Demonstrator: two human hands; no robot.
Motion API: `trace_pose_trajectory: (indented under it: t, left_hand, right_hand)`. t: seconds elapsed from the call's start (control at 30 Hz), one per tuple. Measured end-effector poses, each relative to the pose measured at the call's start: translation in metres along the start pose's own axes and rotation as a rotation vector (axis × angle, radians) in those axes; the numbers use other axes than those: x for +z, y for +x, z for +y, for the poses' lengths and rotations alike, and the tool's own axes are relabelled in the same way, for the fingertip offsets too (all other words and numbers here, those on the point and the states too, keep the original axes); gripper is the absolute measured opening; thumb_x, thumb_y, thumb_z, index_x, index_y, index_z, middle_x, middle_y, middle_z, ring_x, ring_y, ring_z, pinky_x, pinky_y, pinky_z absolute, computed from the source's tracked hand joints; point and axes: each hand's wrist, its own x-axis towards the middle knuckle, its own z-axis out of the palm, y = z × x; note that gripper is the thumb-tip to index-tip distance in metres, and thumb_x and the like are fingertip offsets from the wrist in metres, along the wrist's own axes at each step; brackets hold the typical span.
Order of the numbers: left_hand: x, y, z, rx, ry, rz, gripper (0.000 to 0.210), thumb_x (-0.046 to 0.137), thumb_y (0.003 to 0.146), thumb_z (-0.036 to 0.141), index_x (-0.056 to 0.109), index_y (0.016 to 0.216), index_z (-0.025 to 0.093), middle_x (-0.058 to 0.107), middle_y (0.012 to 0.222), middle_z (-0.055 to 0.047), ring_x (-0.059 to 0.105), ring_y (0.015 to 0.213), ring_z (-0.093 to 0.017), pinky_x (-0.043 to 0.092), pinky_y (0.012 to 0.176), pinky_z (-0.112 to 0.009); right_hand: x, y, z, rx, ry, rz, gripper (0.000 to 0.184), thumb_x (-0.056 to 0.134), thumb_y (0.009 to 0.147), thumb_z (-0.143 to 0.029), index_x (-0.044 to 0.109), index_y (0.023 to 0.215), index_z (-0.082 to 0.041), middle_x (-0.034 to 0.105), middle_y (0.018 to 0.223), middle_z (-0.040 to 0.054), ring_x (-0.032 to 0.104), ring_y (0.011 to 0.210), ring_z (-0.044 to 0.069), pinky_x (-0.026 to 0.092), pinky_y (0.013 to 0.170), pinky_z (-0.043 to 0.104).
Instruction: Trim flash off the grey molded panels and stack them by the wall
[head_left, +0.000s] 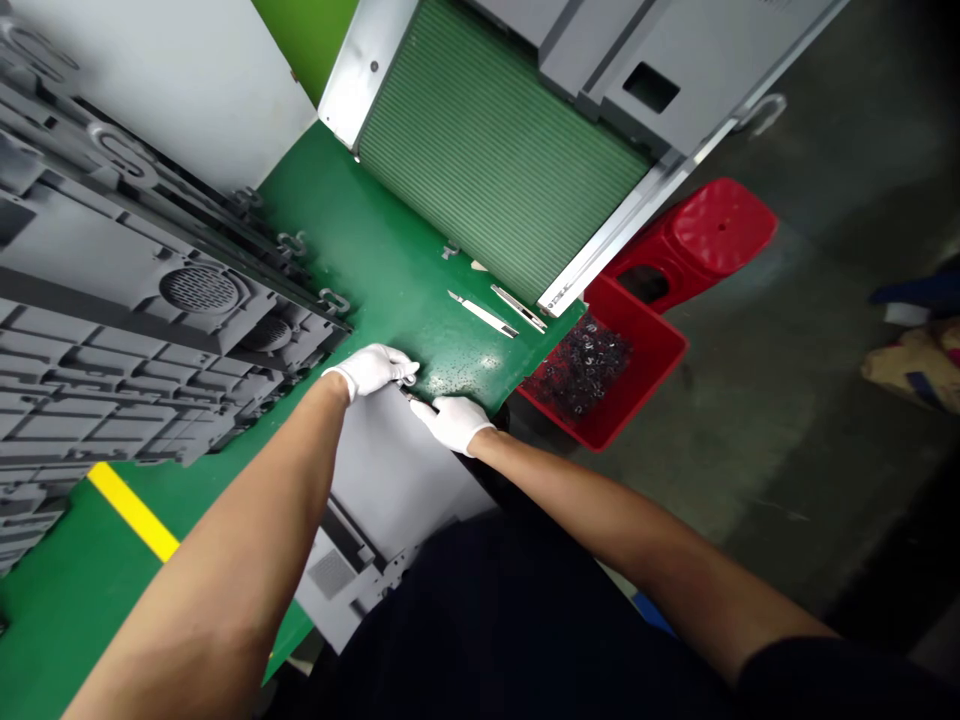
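White-gloved, my left hand (375, 370) is closed in a pinch at the upper corner of a grey plastic panel (405, 470). A small grey looped piece (408, 380) shows at its fingertips. My right hand (456, 423), also gloved, is closed around a thin tool (407, 394) whose narrow end points at that corner; too little of it shows to tell its kind. The panel lies at the table's edge against my body, partly hidden by my left forearm. Dark crumbs are scattered over the green tabletop (390, 260) beyond my hands.
A white craft knife (482, 313) and a slim metal tool (519, 308) lie near a green ribbed conveyor belt (487, 140). Large grey moulded panels (150, 260) stand at left. A red bin (645, 375) of dark scraps sits beside a red stool (720, 230).
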Motion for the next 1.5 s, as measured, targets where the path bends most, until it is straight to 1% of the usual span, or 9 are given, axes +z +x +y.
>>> trace_pose_trajectory:
  t: [0.2,0.37,0.5,0.7,0.9,1.03,1.17,1.3,1.5]
  left_hand:
    - [-0.001,-0.002,-0.002,-0.008,-0.008,0.014,0.045,0.073,0.071,0.061,0.076,0.079,0.017,0.077,0.084,-0.008,0.065,0.077,-0.020,0.051,0.076,-0.031]
    - [-0.003,0.000,-0.006,-0.023,-0.016,0.008,0.041,0.075,0.070,0.058,0.077,0.079,0.018,0.077,0.083,-0.007,0.066,0.076,-0.020,0.052,0.075,-0.030]
    - [-0.003,-0.001,-0.007,-0.032,-0.022,0.015,0.040,0.075,0.071,0.056,0.077,0.080,0.018,0.077,0.085,-0.008,0.067,0.077,-0.020,0.053,0.076,-0.031]
    - [-0.003,-0.002,-0.010,-0.023,-0.008,0.022,0.040,0.075,0.071,0.057,0.077,0.080,0.018,0.077,0.086,-0.009,0.067,0.077,-0.021,0.053,0.076,-0.032]
    - [-0.004,-0.005,-0.014,0.000,-0.018,0.018,0.041,0.073,0.072,0.057,0.076,0.079,0.017,0.077,0.085,-0.008,0.065,0.075,-0.020,0.051,0.072,-0.031]
    - [-0.006,-0.007,-0.018,-0.002,-0.007,0.039,0.044,0.073,0.072,0.060,0.076,0.080,0.017,0.076,0.084,-0.009,0.064,0.073,-0.019,0.050,0.071,-0.031]
    - [-0.008,-0.010,-0.023,-0.008,-0.002,0.052,0.045,0.072,0.072,0.061,0.075,0.079,0.017,0.076,0.084,-0.009,0.064,0.074,-0.019,0.050,0.071,-0.031]
    - [-0.009,-0.011,-0.025,0.005,-0.022,0.053,0.046,0.072,0.072,0.062,0.075,0.078,0.017,0.076,0.084,-0.009,0.064,0.073,-0.019,0.050,0.072,-0.031]
    - [-0.009,-0.013,-0.020,-0.012,-0.037,0.043,0.046,0.074,0.069,0.062,0.076,0.078,0.016,0.077,0.084,-0.010,0.065,0.074,-0.020,0.051,0.072,-0.032]
  right_hand:
    - [-0.001,-0.004,-0.006,0.020,-0.022,-0.004,0.071,0.023,0.094,-0.075,0.069,0.100,-0.021,0.075,0.102,0.0151,0.070,0.099,0.030,0.050,0.086,0.038]
    - [-0.002,-0.005,-0.010,0.010,-0.025,0.025,0.079,0.016,0.092,-0.078,0.070,0.100,-0.021,0.076,0.099,0.0154,0.071,0.096,0.032,0.051,0.084,0.042]
    - [-0.004,-0.004,-0.015,0.014,-0.015,0.032,0.081,0.013,0.092,-0.078,0.070,0.100,-0.021,0.076,0.099,0.0150,0.071,0.096,0.032,0.052,0.084,0.042]
    - [-0.003,-0.003,-0.021,-0.016,-0.056,0.033,0.084,0.010,0.094,-0.074,0.072,0.100,-0.017,0.075,0.094,0.0183,0.072,0.093,0.033,0.052,0.082,0.044]
    - [-0.008,-0.003,-0.022,-0.079,-0.151,0.038,0.083,0.015,0.096,-0.071,0.073,0.100,-0.011,0.074,0.093,0.0227,0.072,0.090,0.035,0.051,0.080,0.043]
    - [-0.009,-0.001,-0.024,-0.055,-0.128,0.009,0.079,0.017,0.097,-0.070,0.072,0.103,-0.014,0.075,0.097,0.0211,0.071,0.095,0.033,0.051,0.083,0.041]
    - [-0.001,0.000,-0.030,-0.001,-0.056,0.007,0.077,0.015,0.097,-0.070,0.071,0.104,-0.017,0.075,0.100,0.0188,0.071,0.096,0.032,0.051,0.082,0.041]
    - [0.004,0.002,-0.032,0.004,-0.038,0.025,0.076,0.017,0.095,-0.072,0.070,0.102,-0.018,0.075,0.099,0.0175,0.071,0.095,0.033,0.051,0.080,0.041]
    - [0.002,0.003,-0.027,-0.008,-0.003,-0.037,0.076,0.020,0.094,-0.075,0.071,0.101,-0.019,0.075,0.102,0.0170,0.070,0.099,0.032,0.050,0.085,0.039]
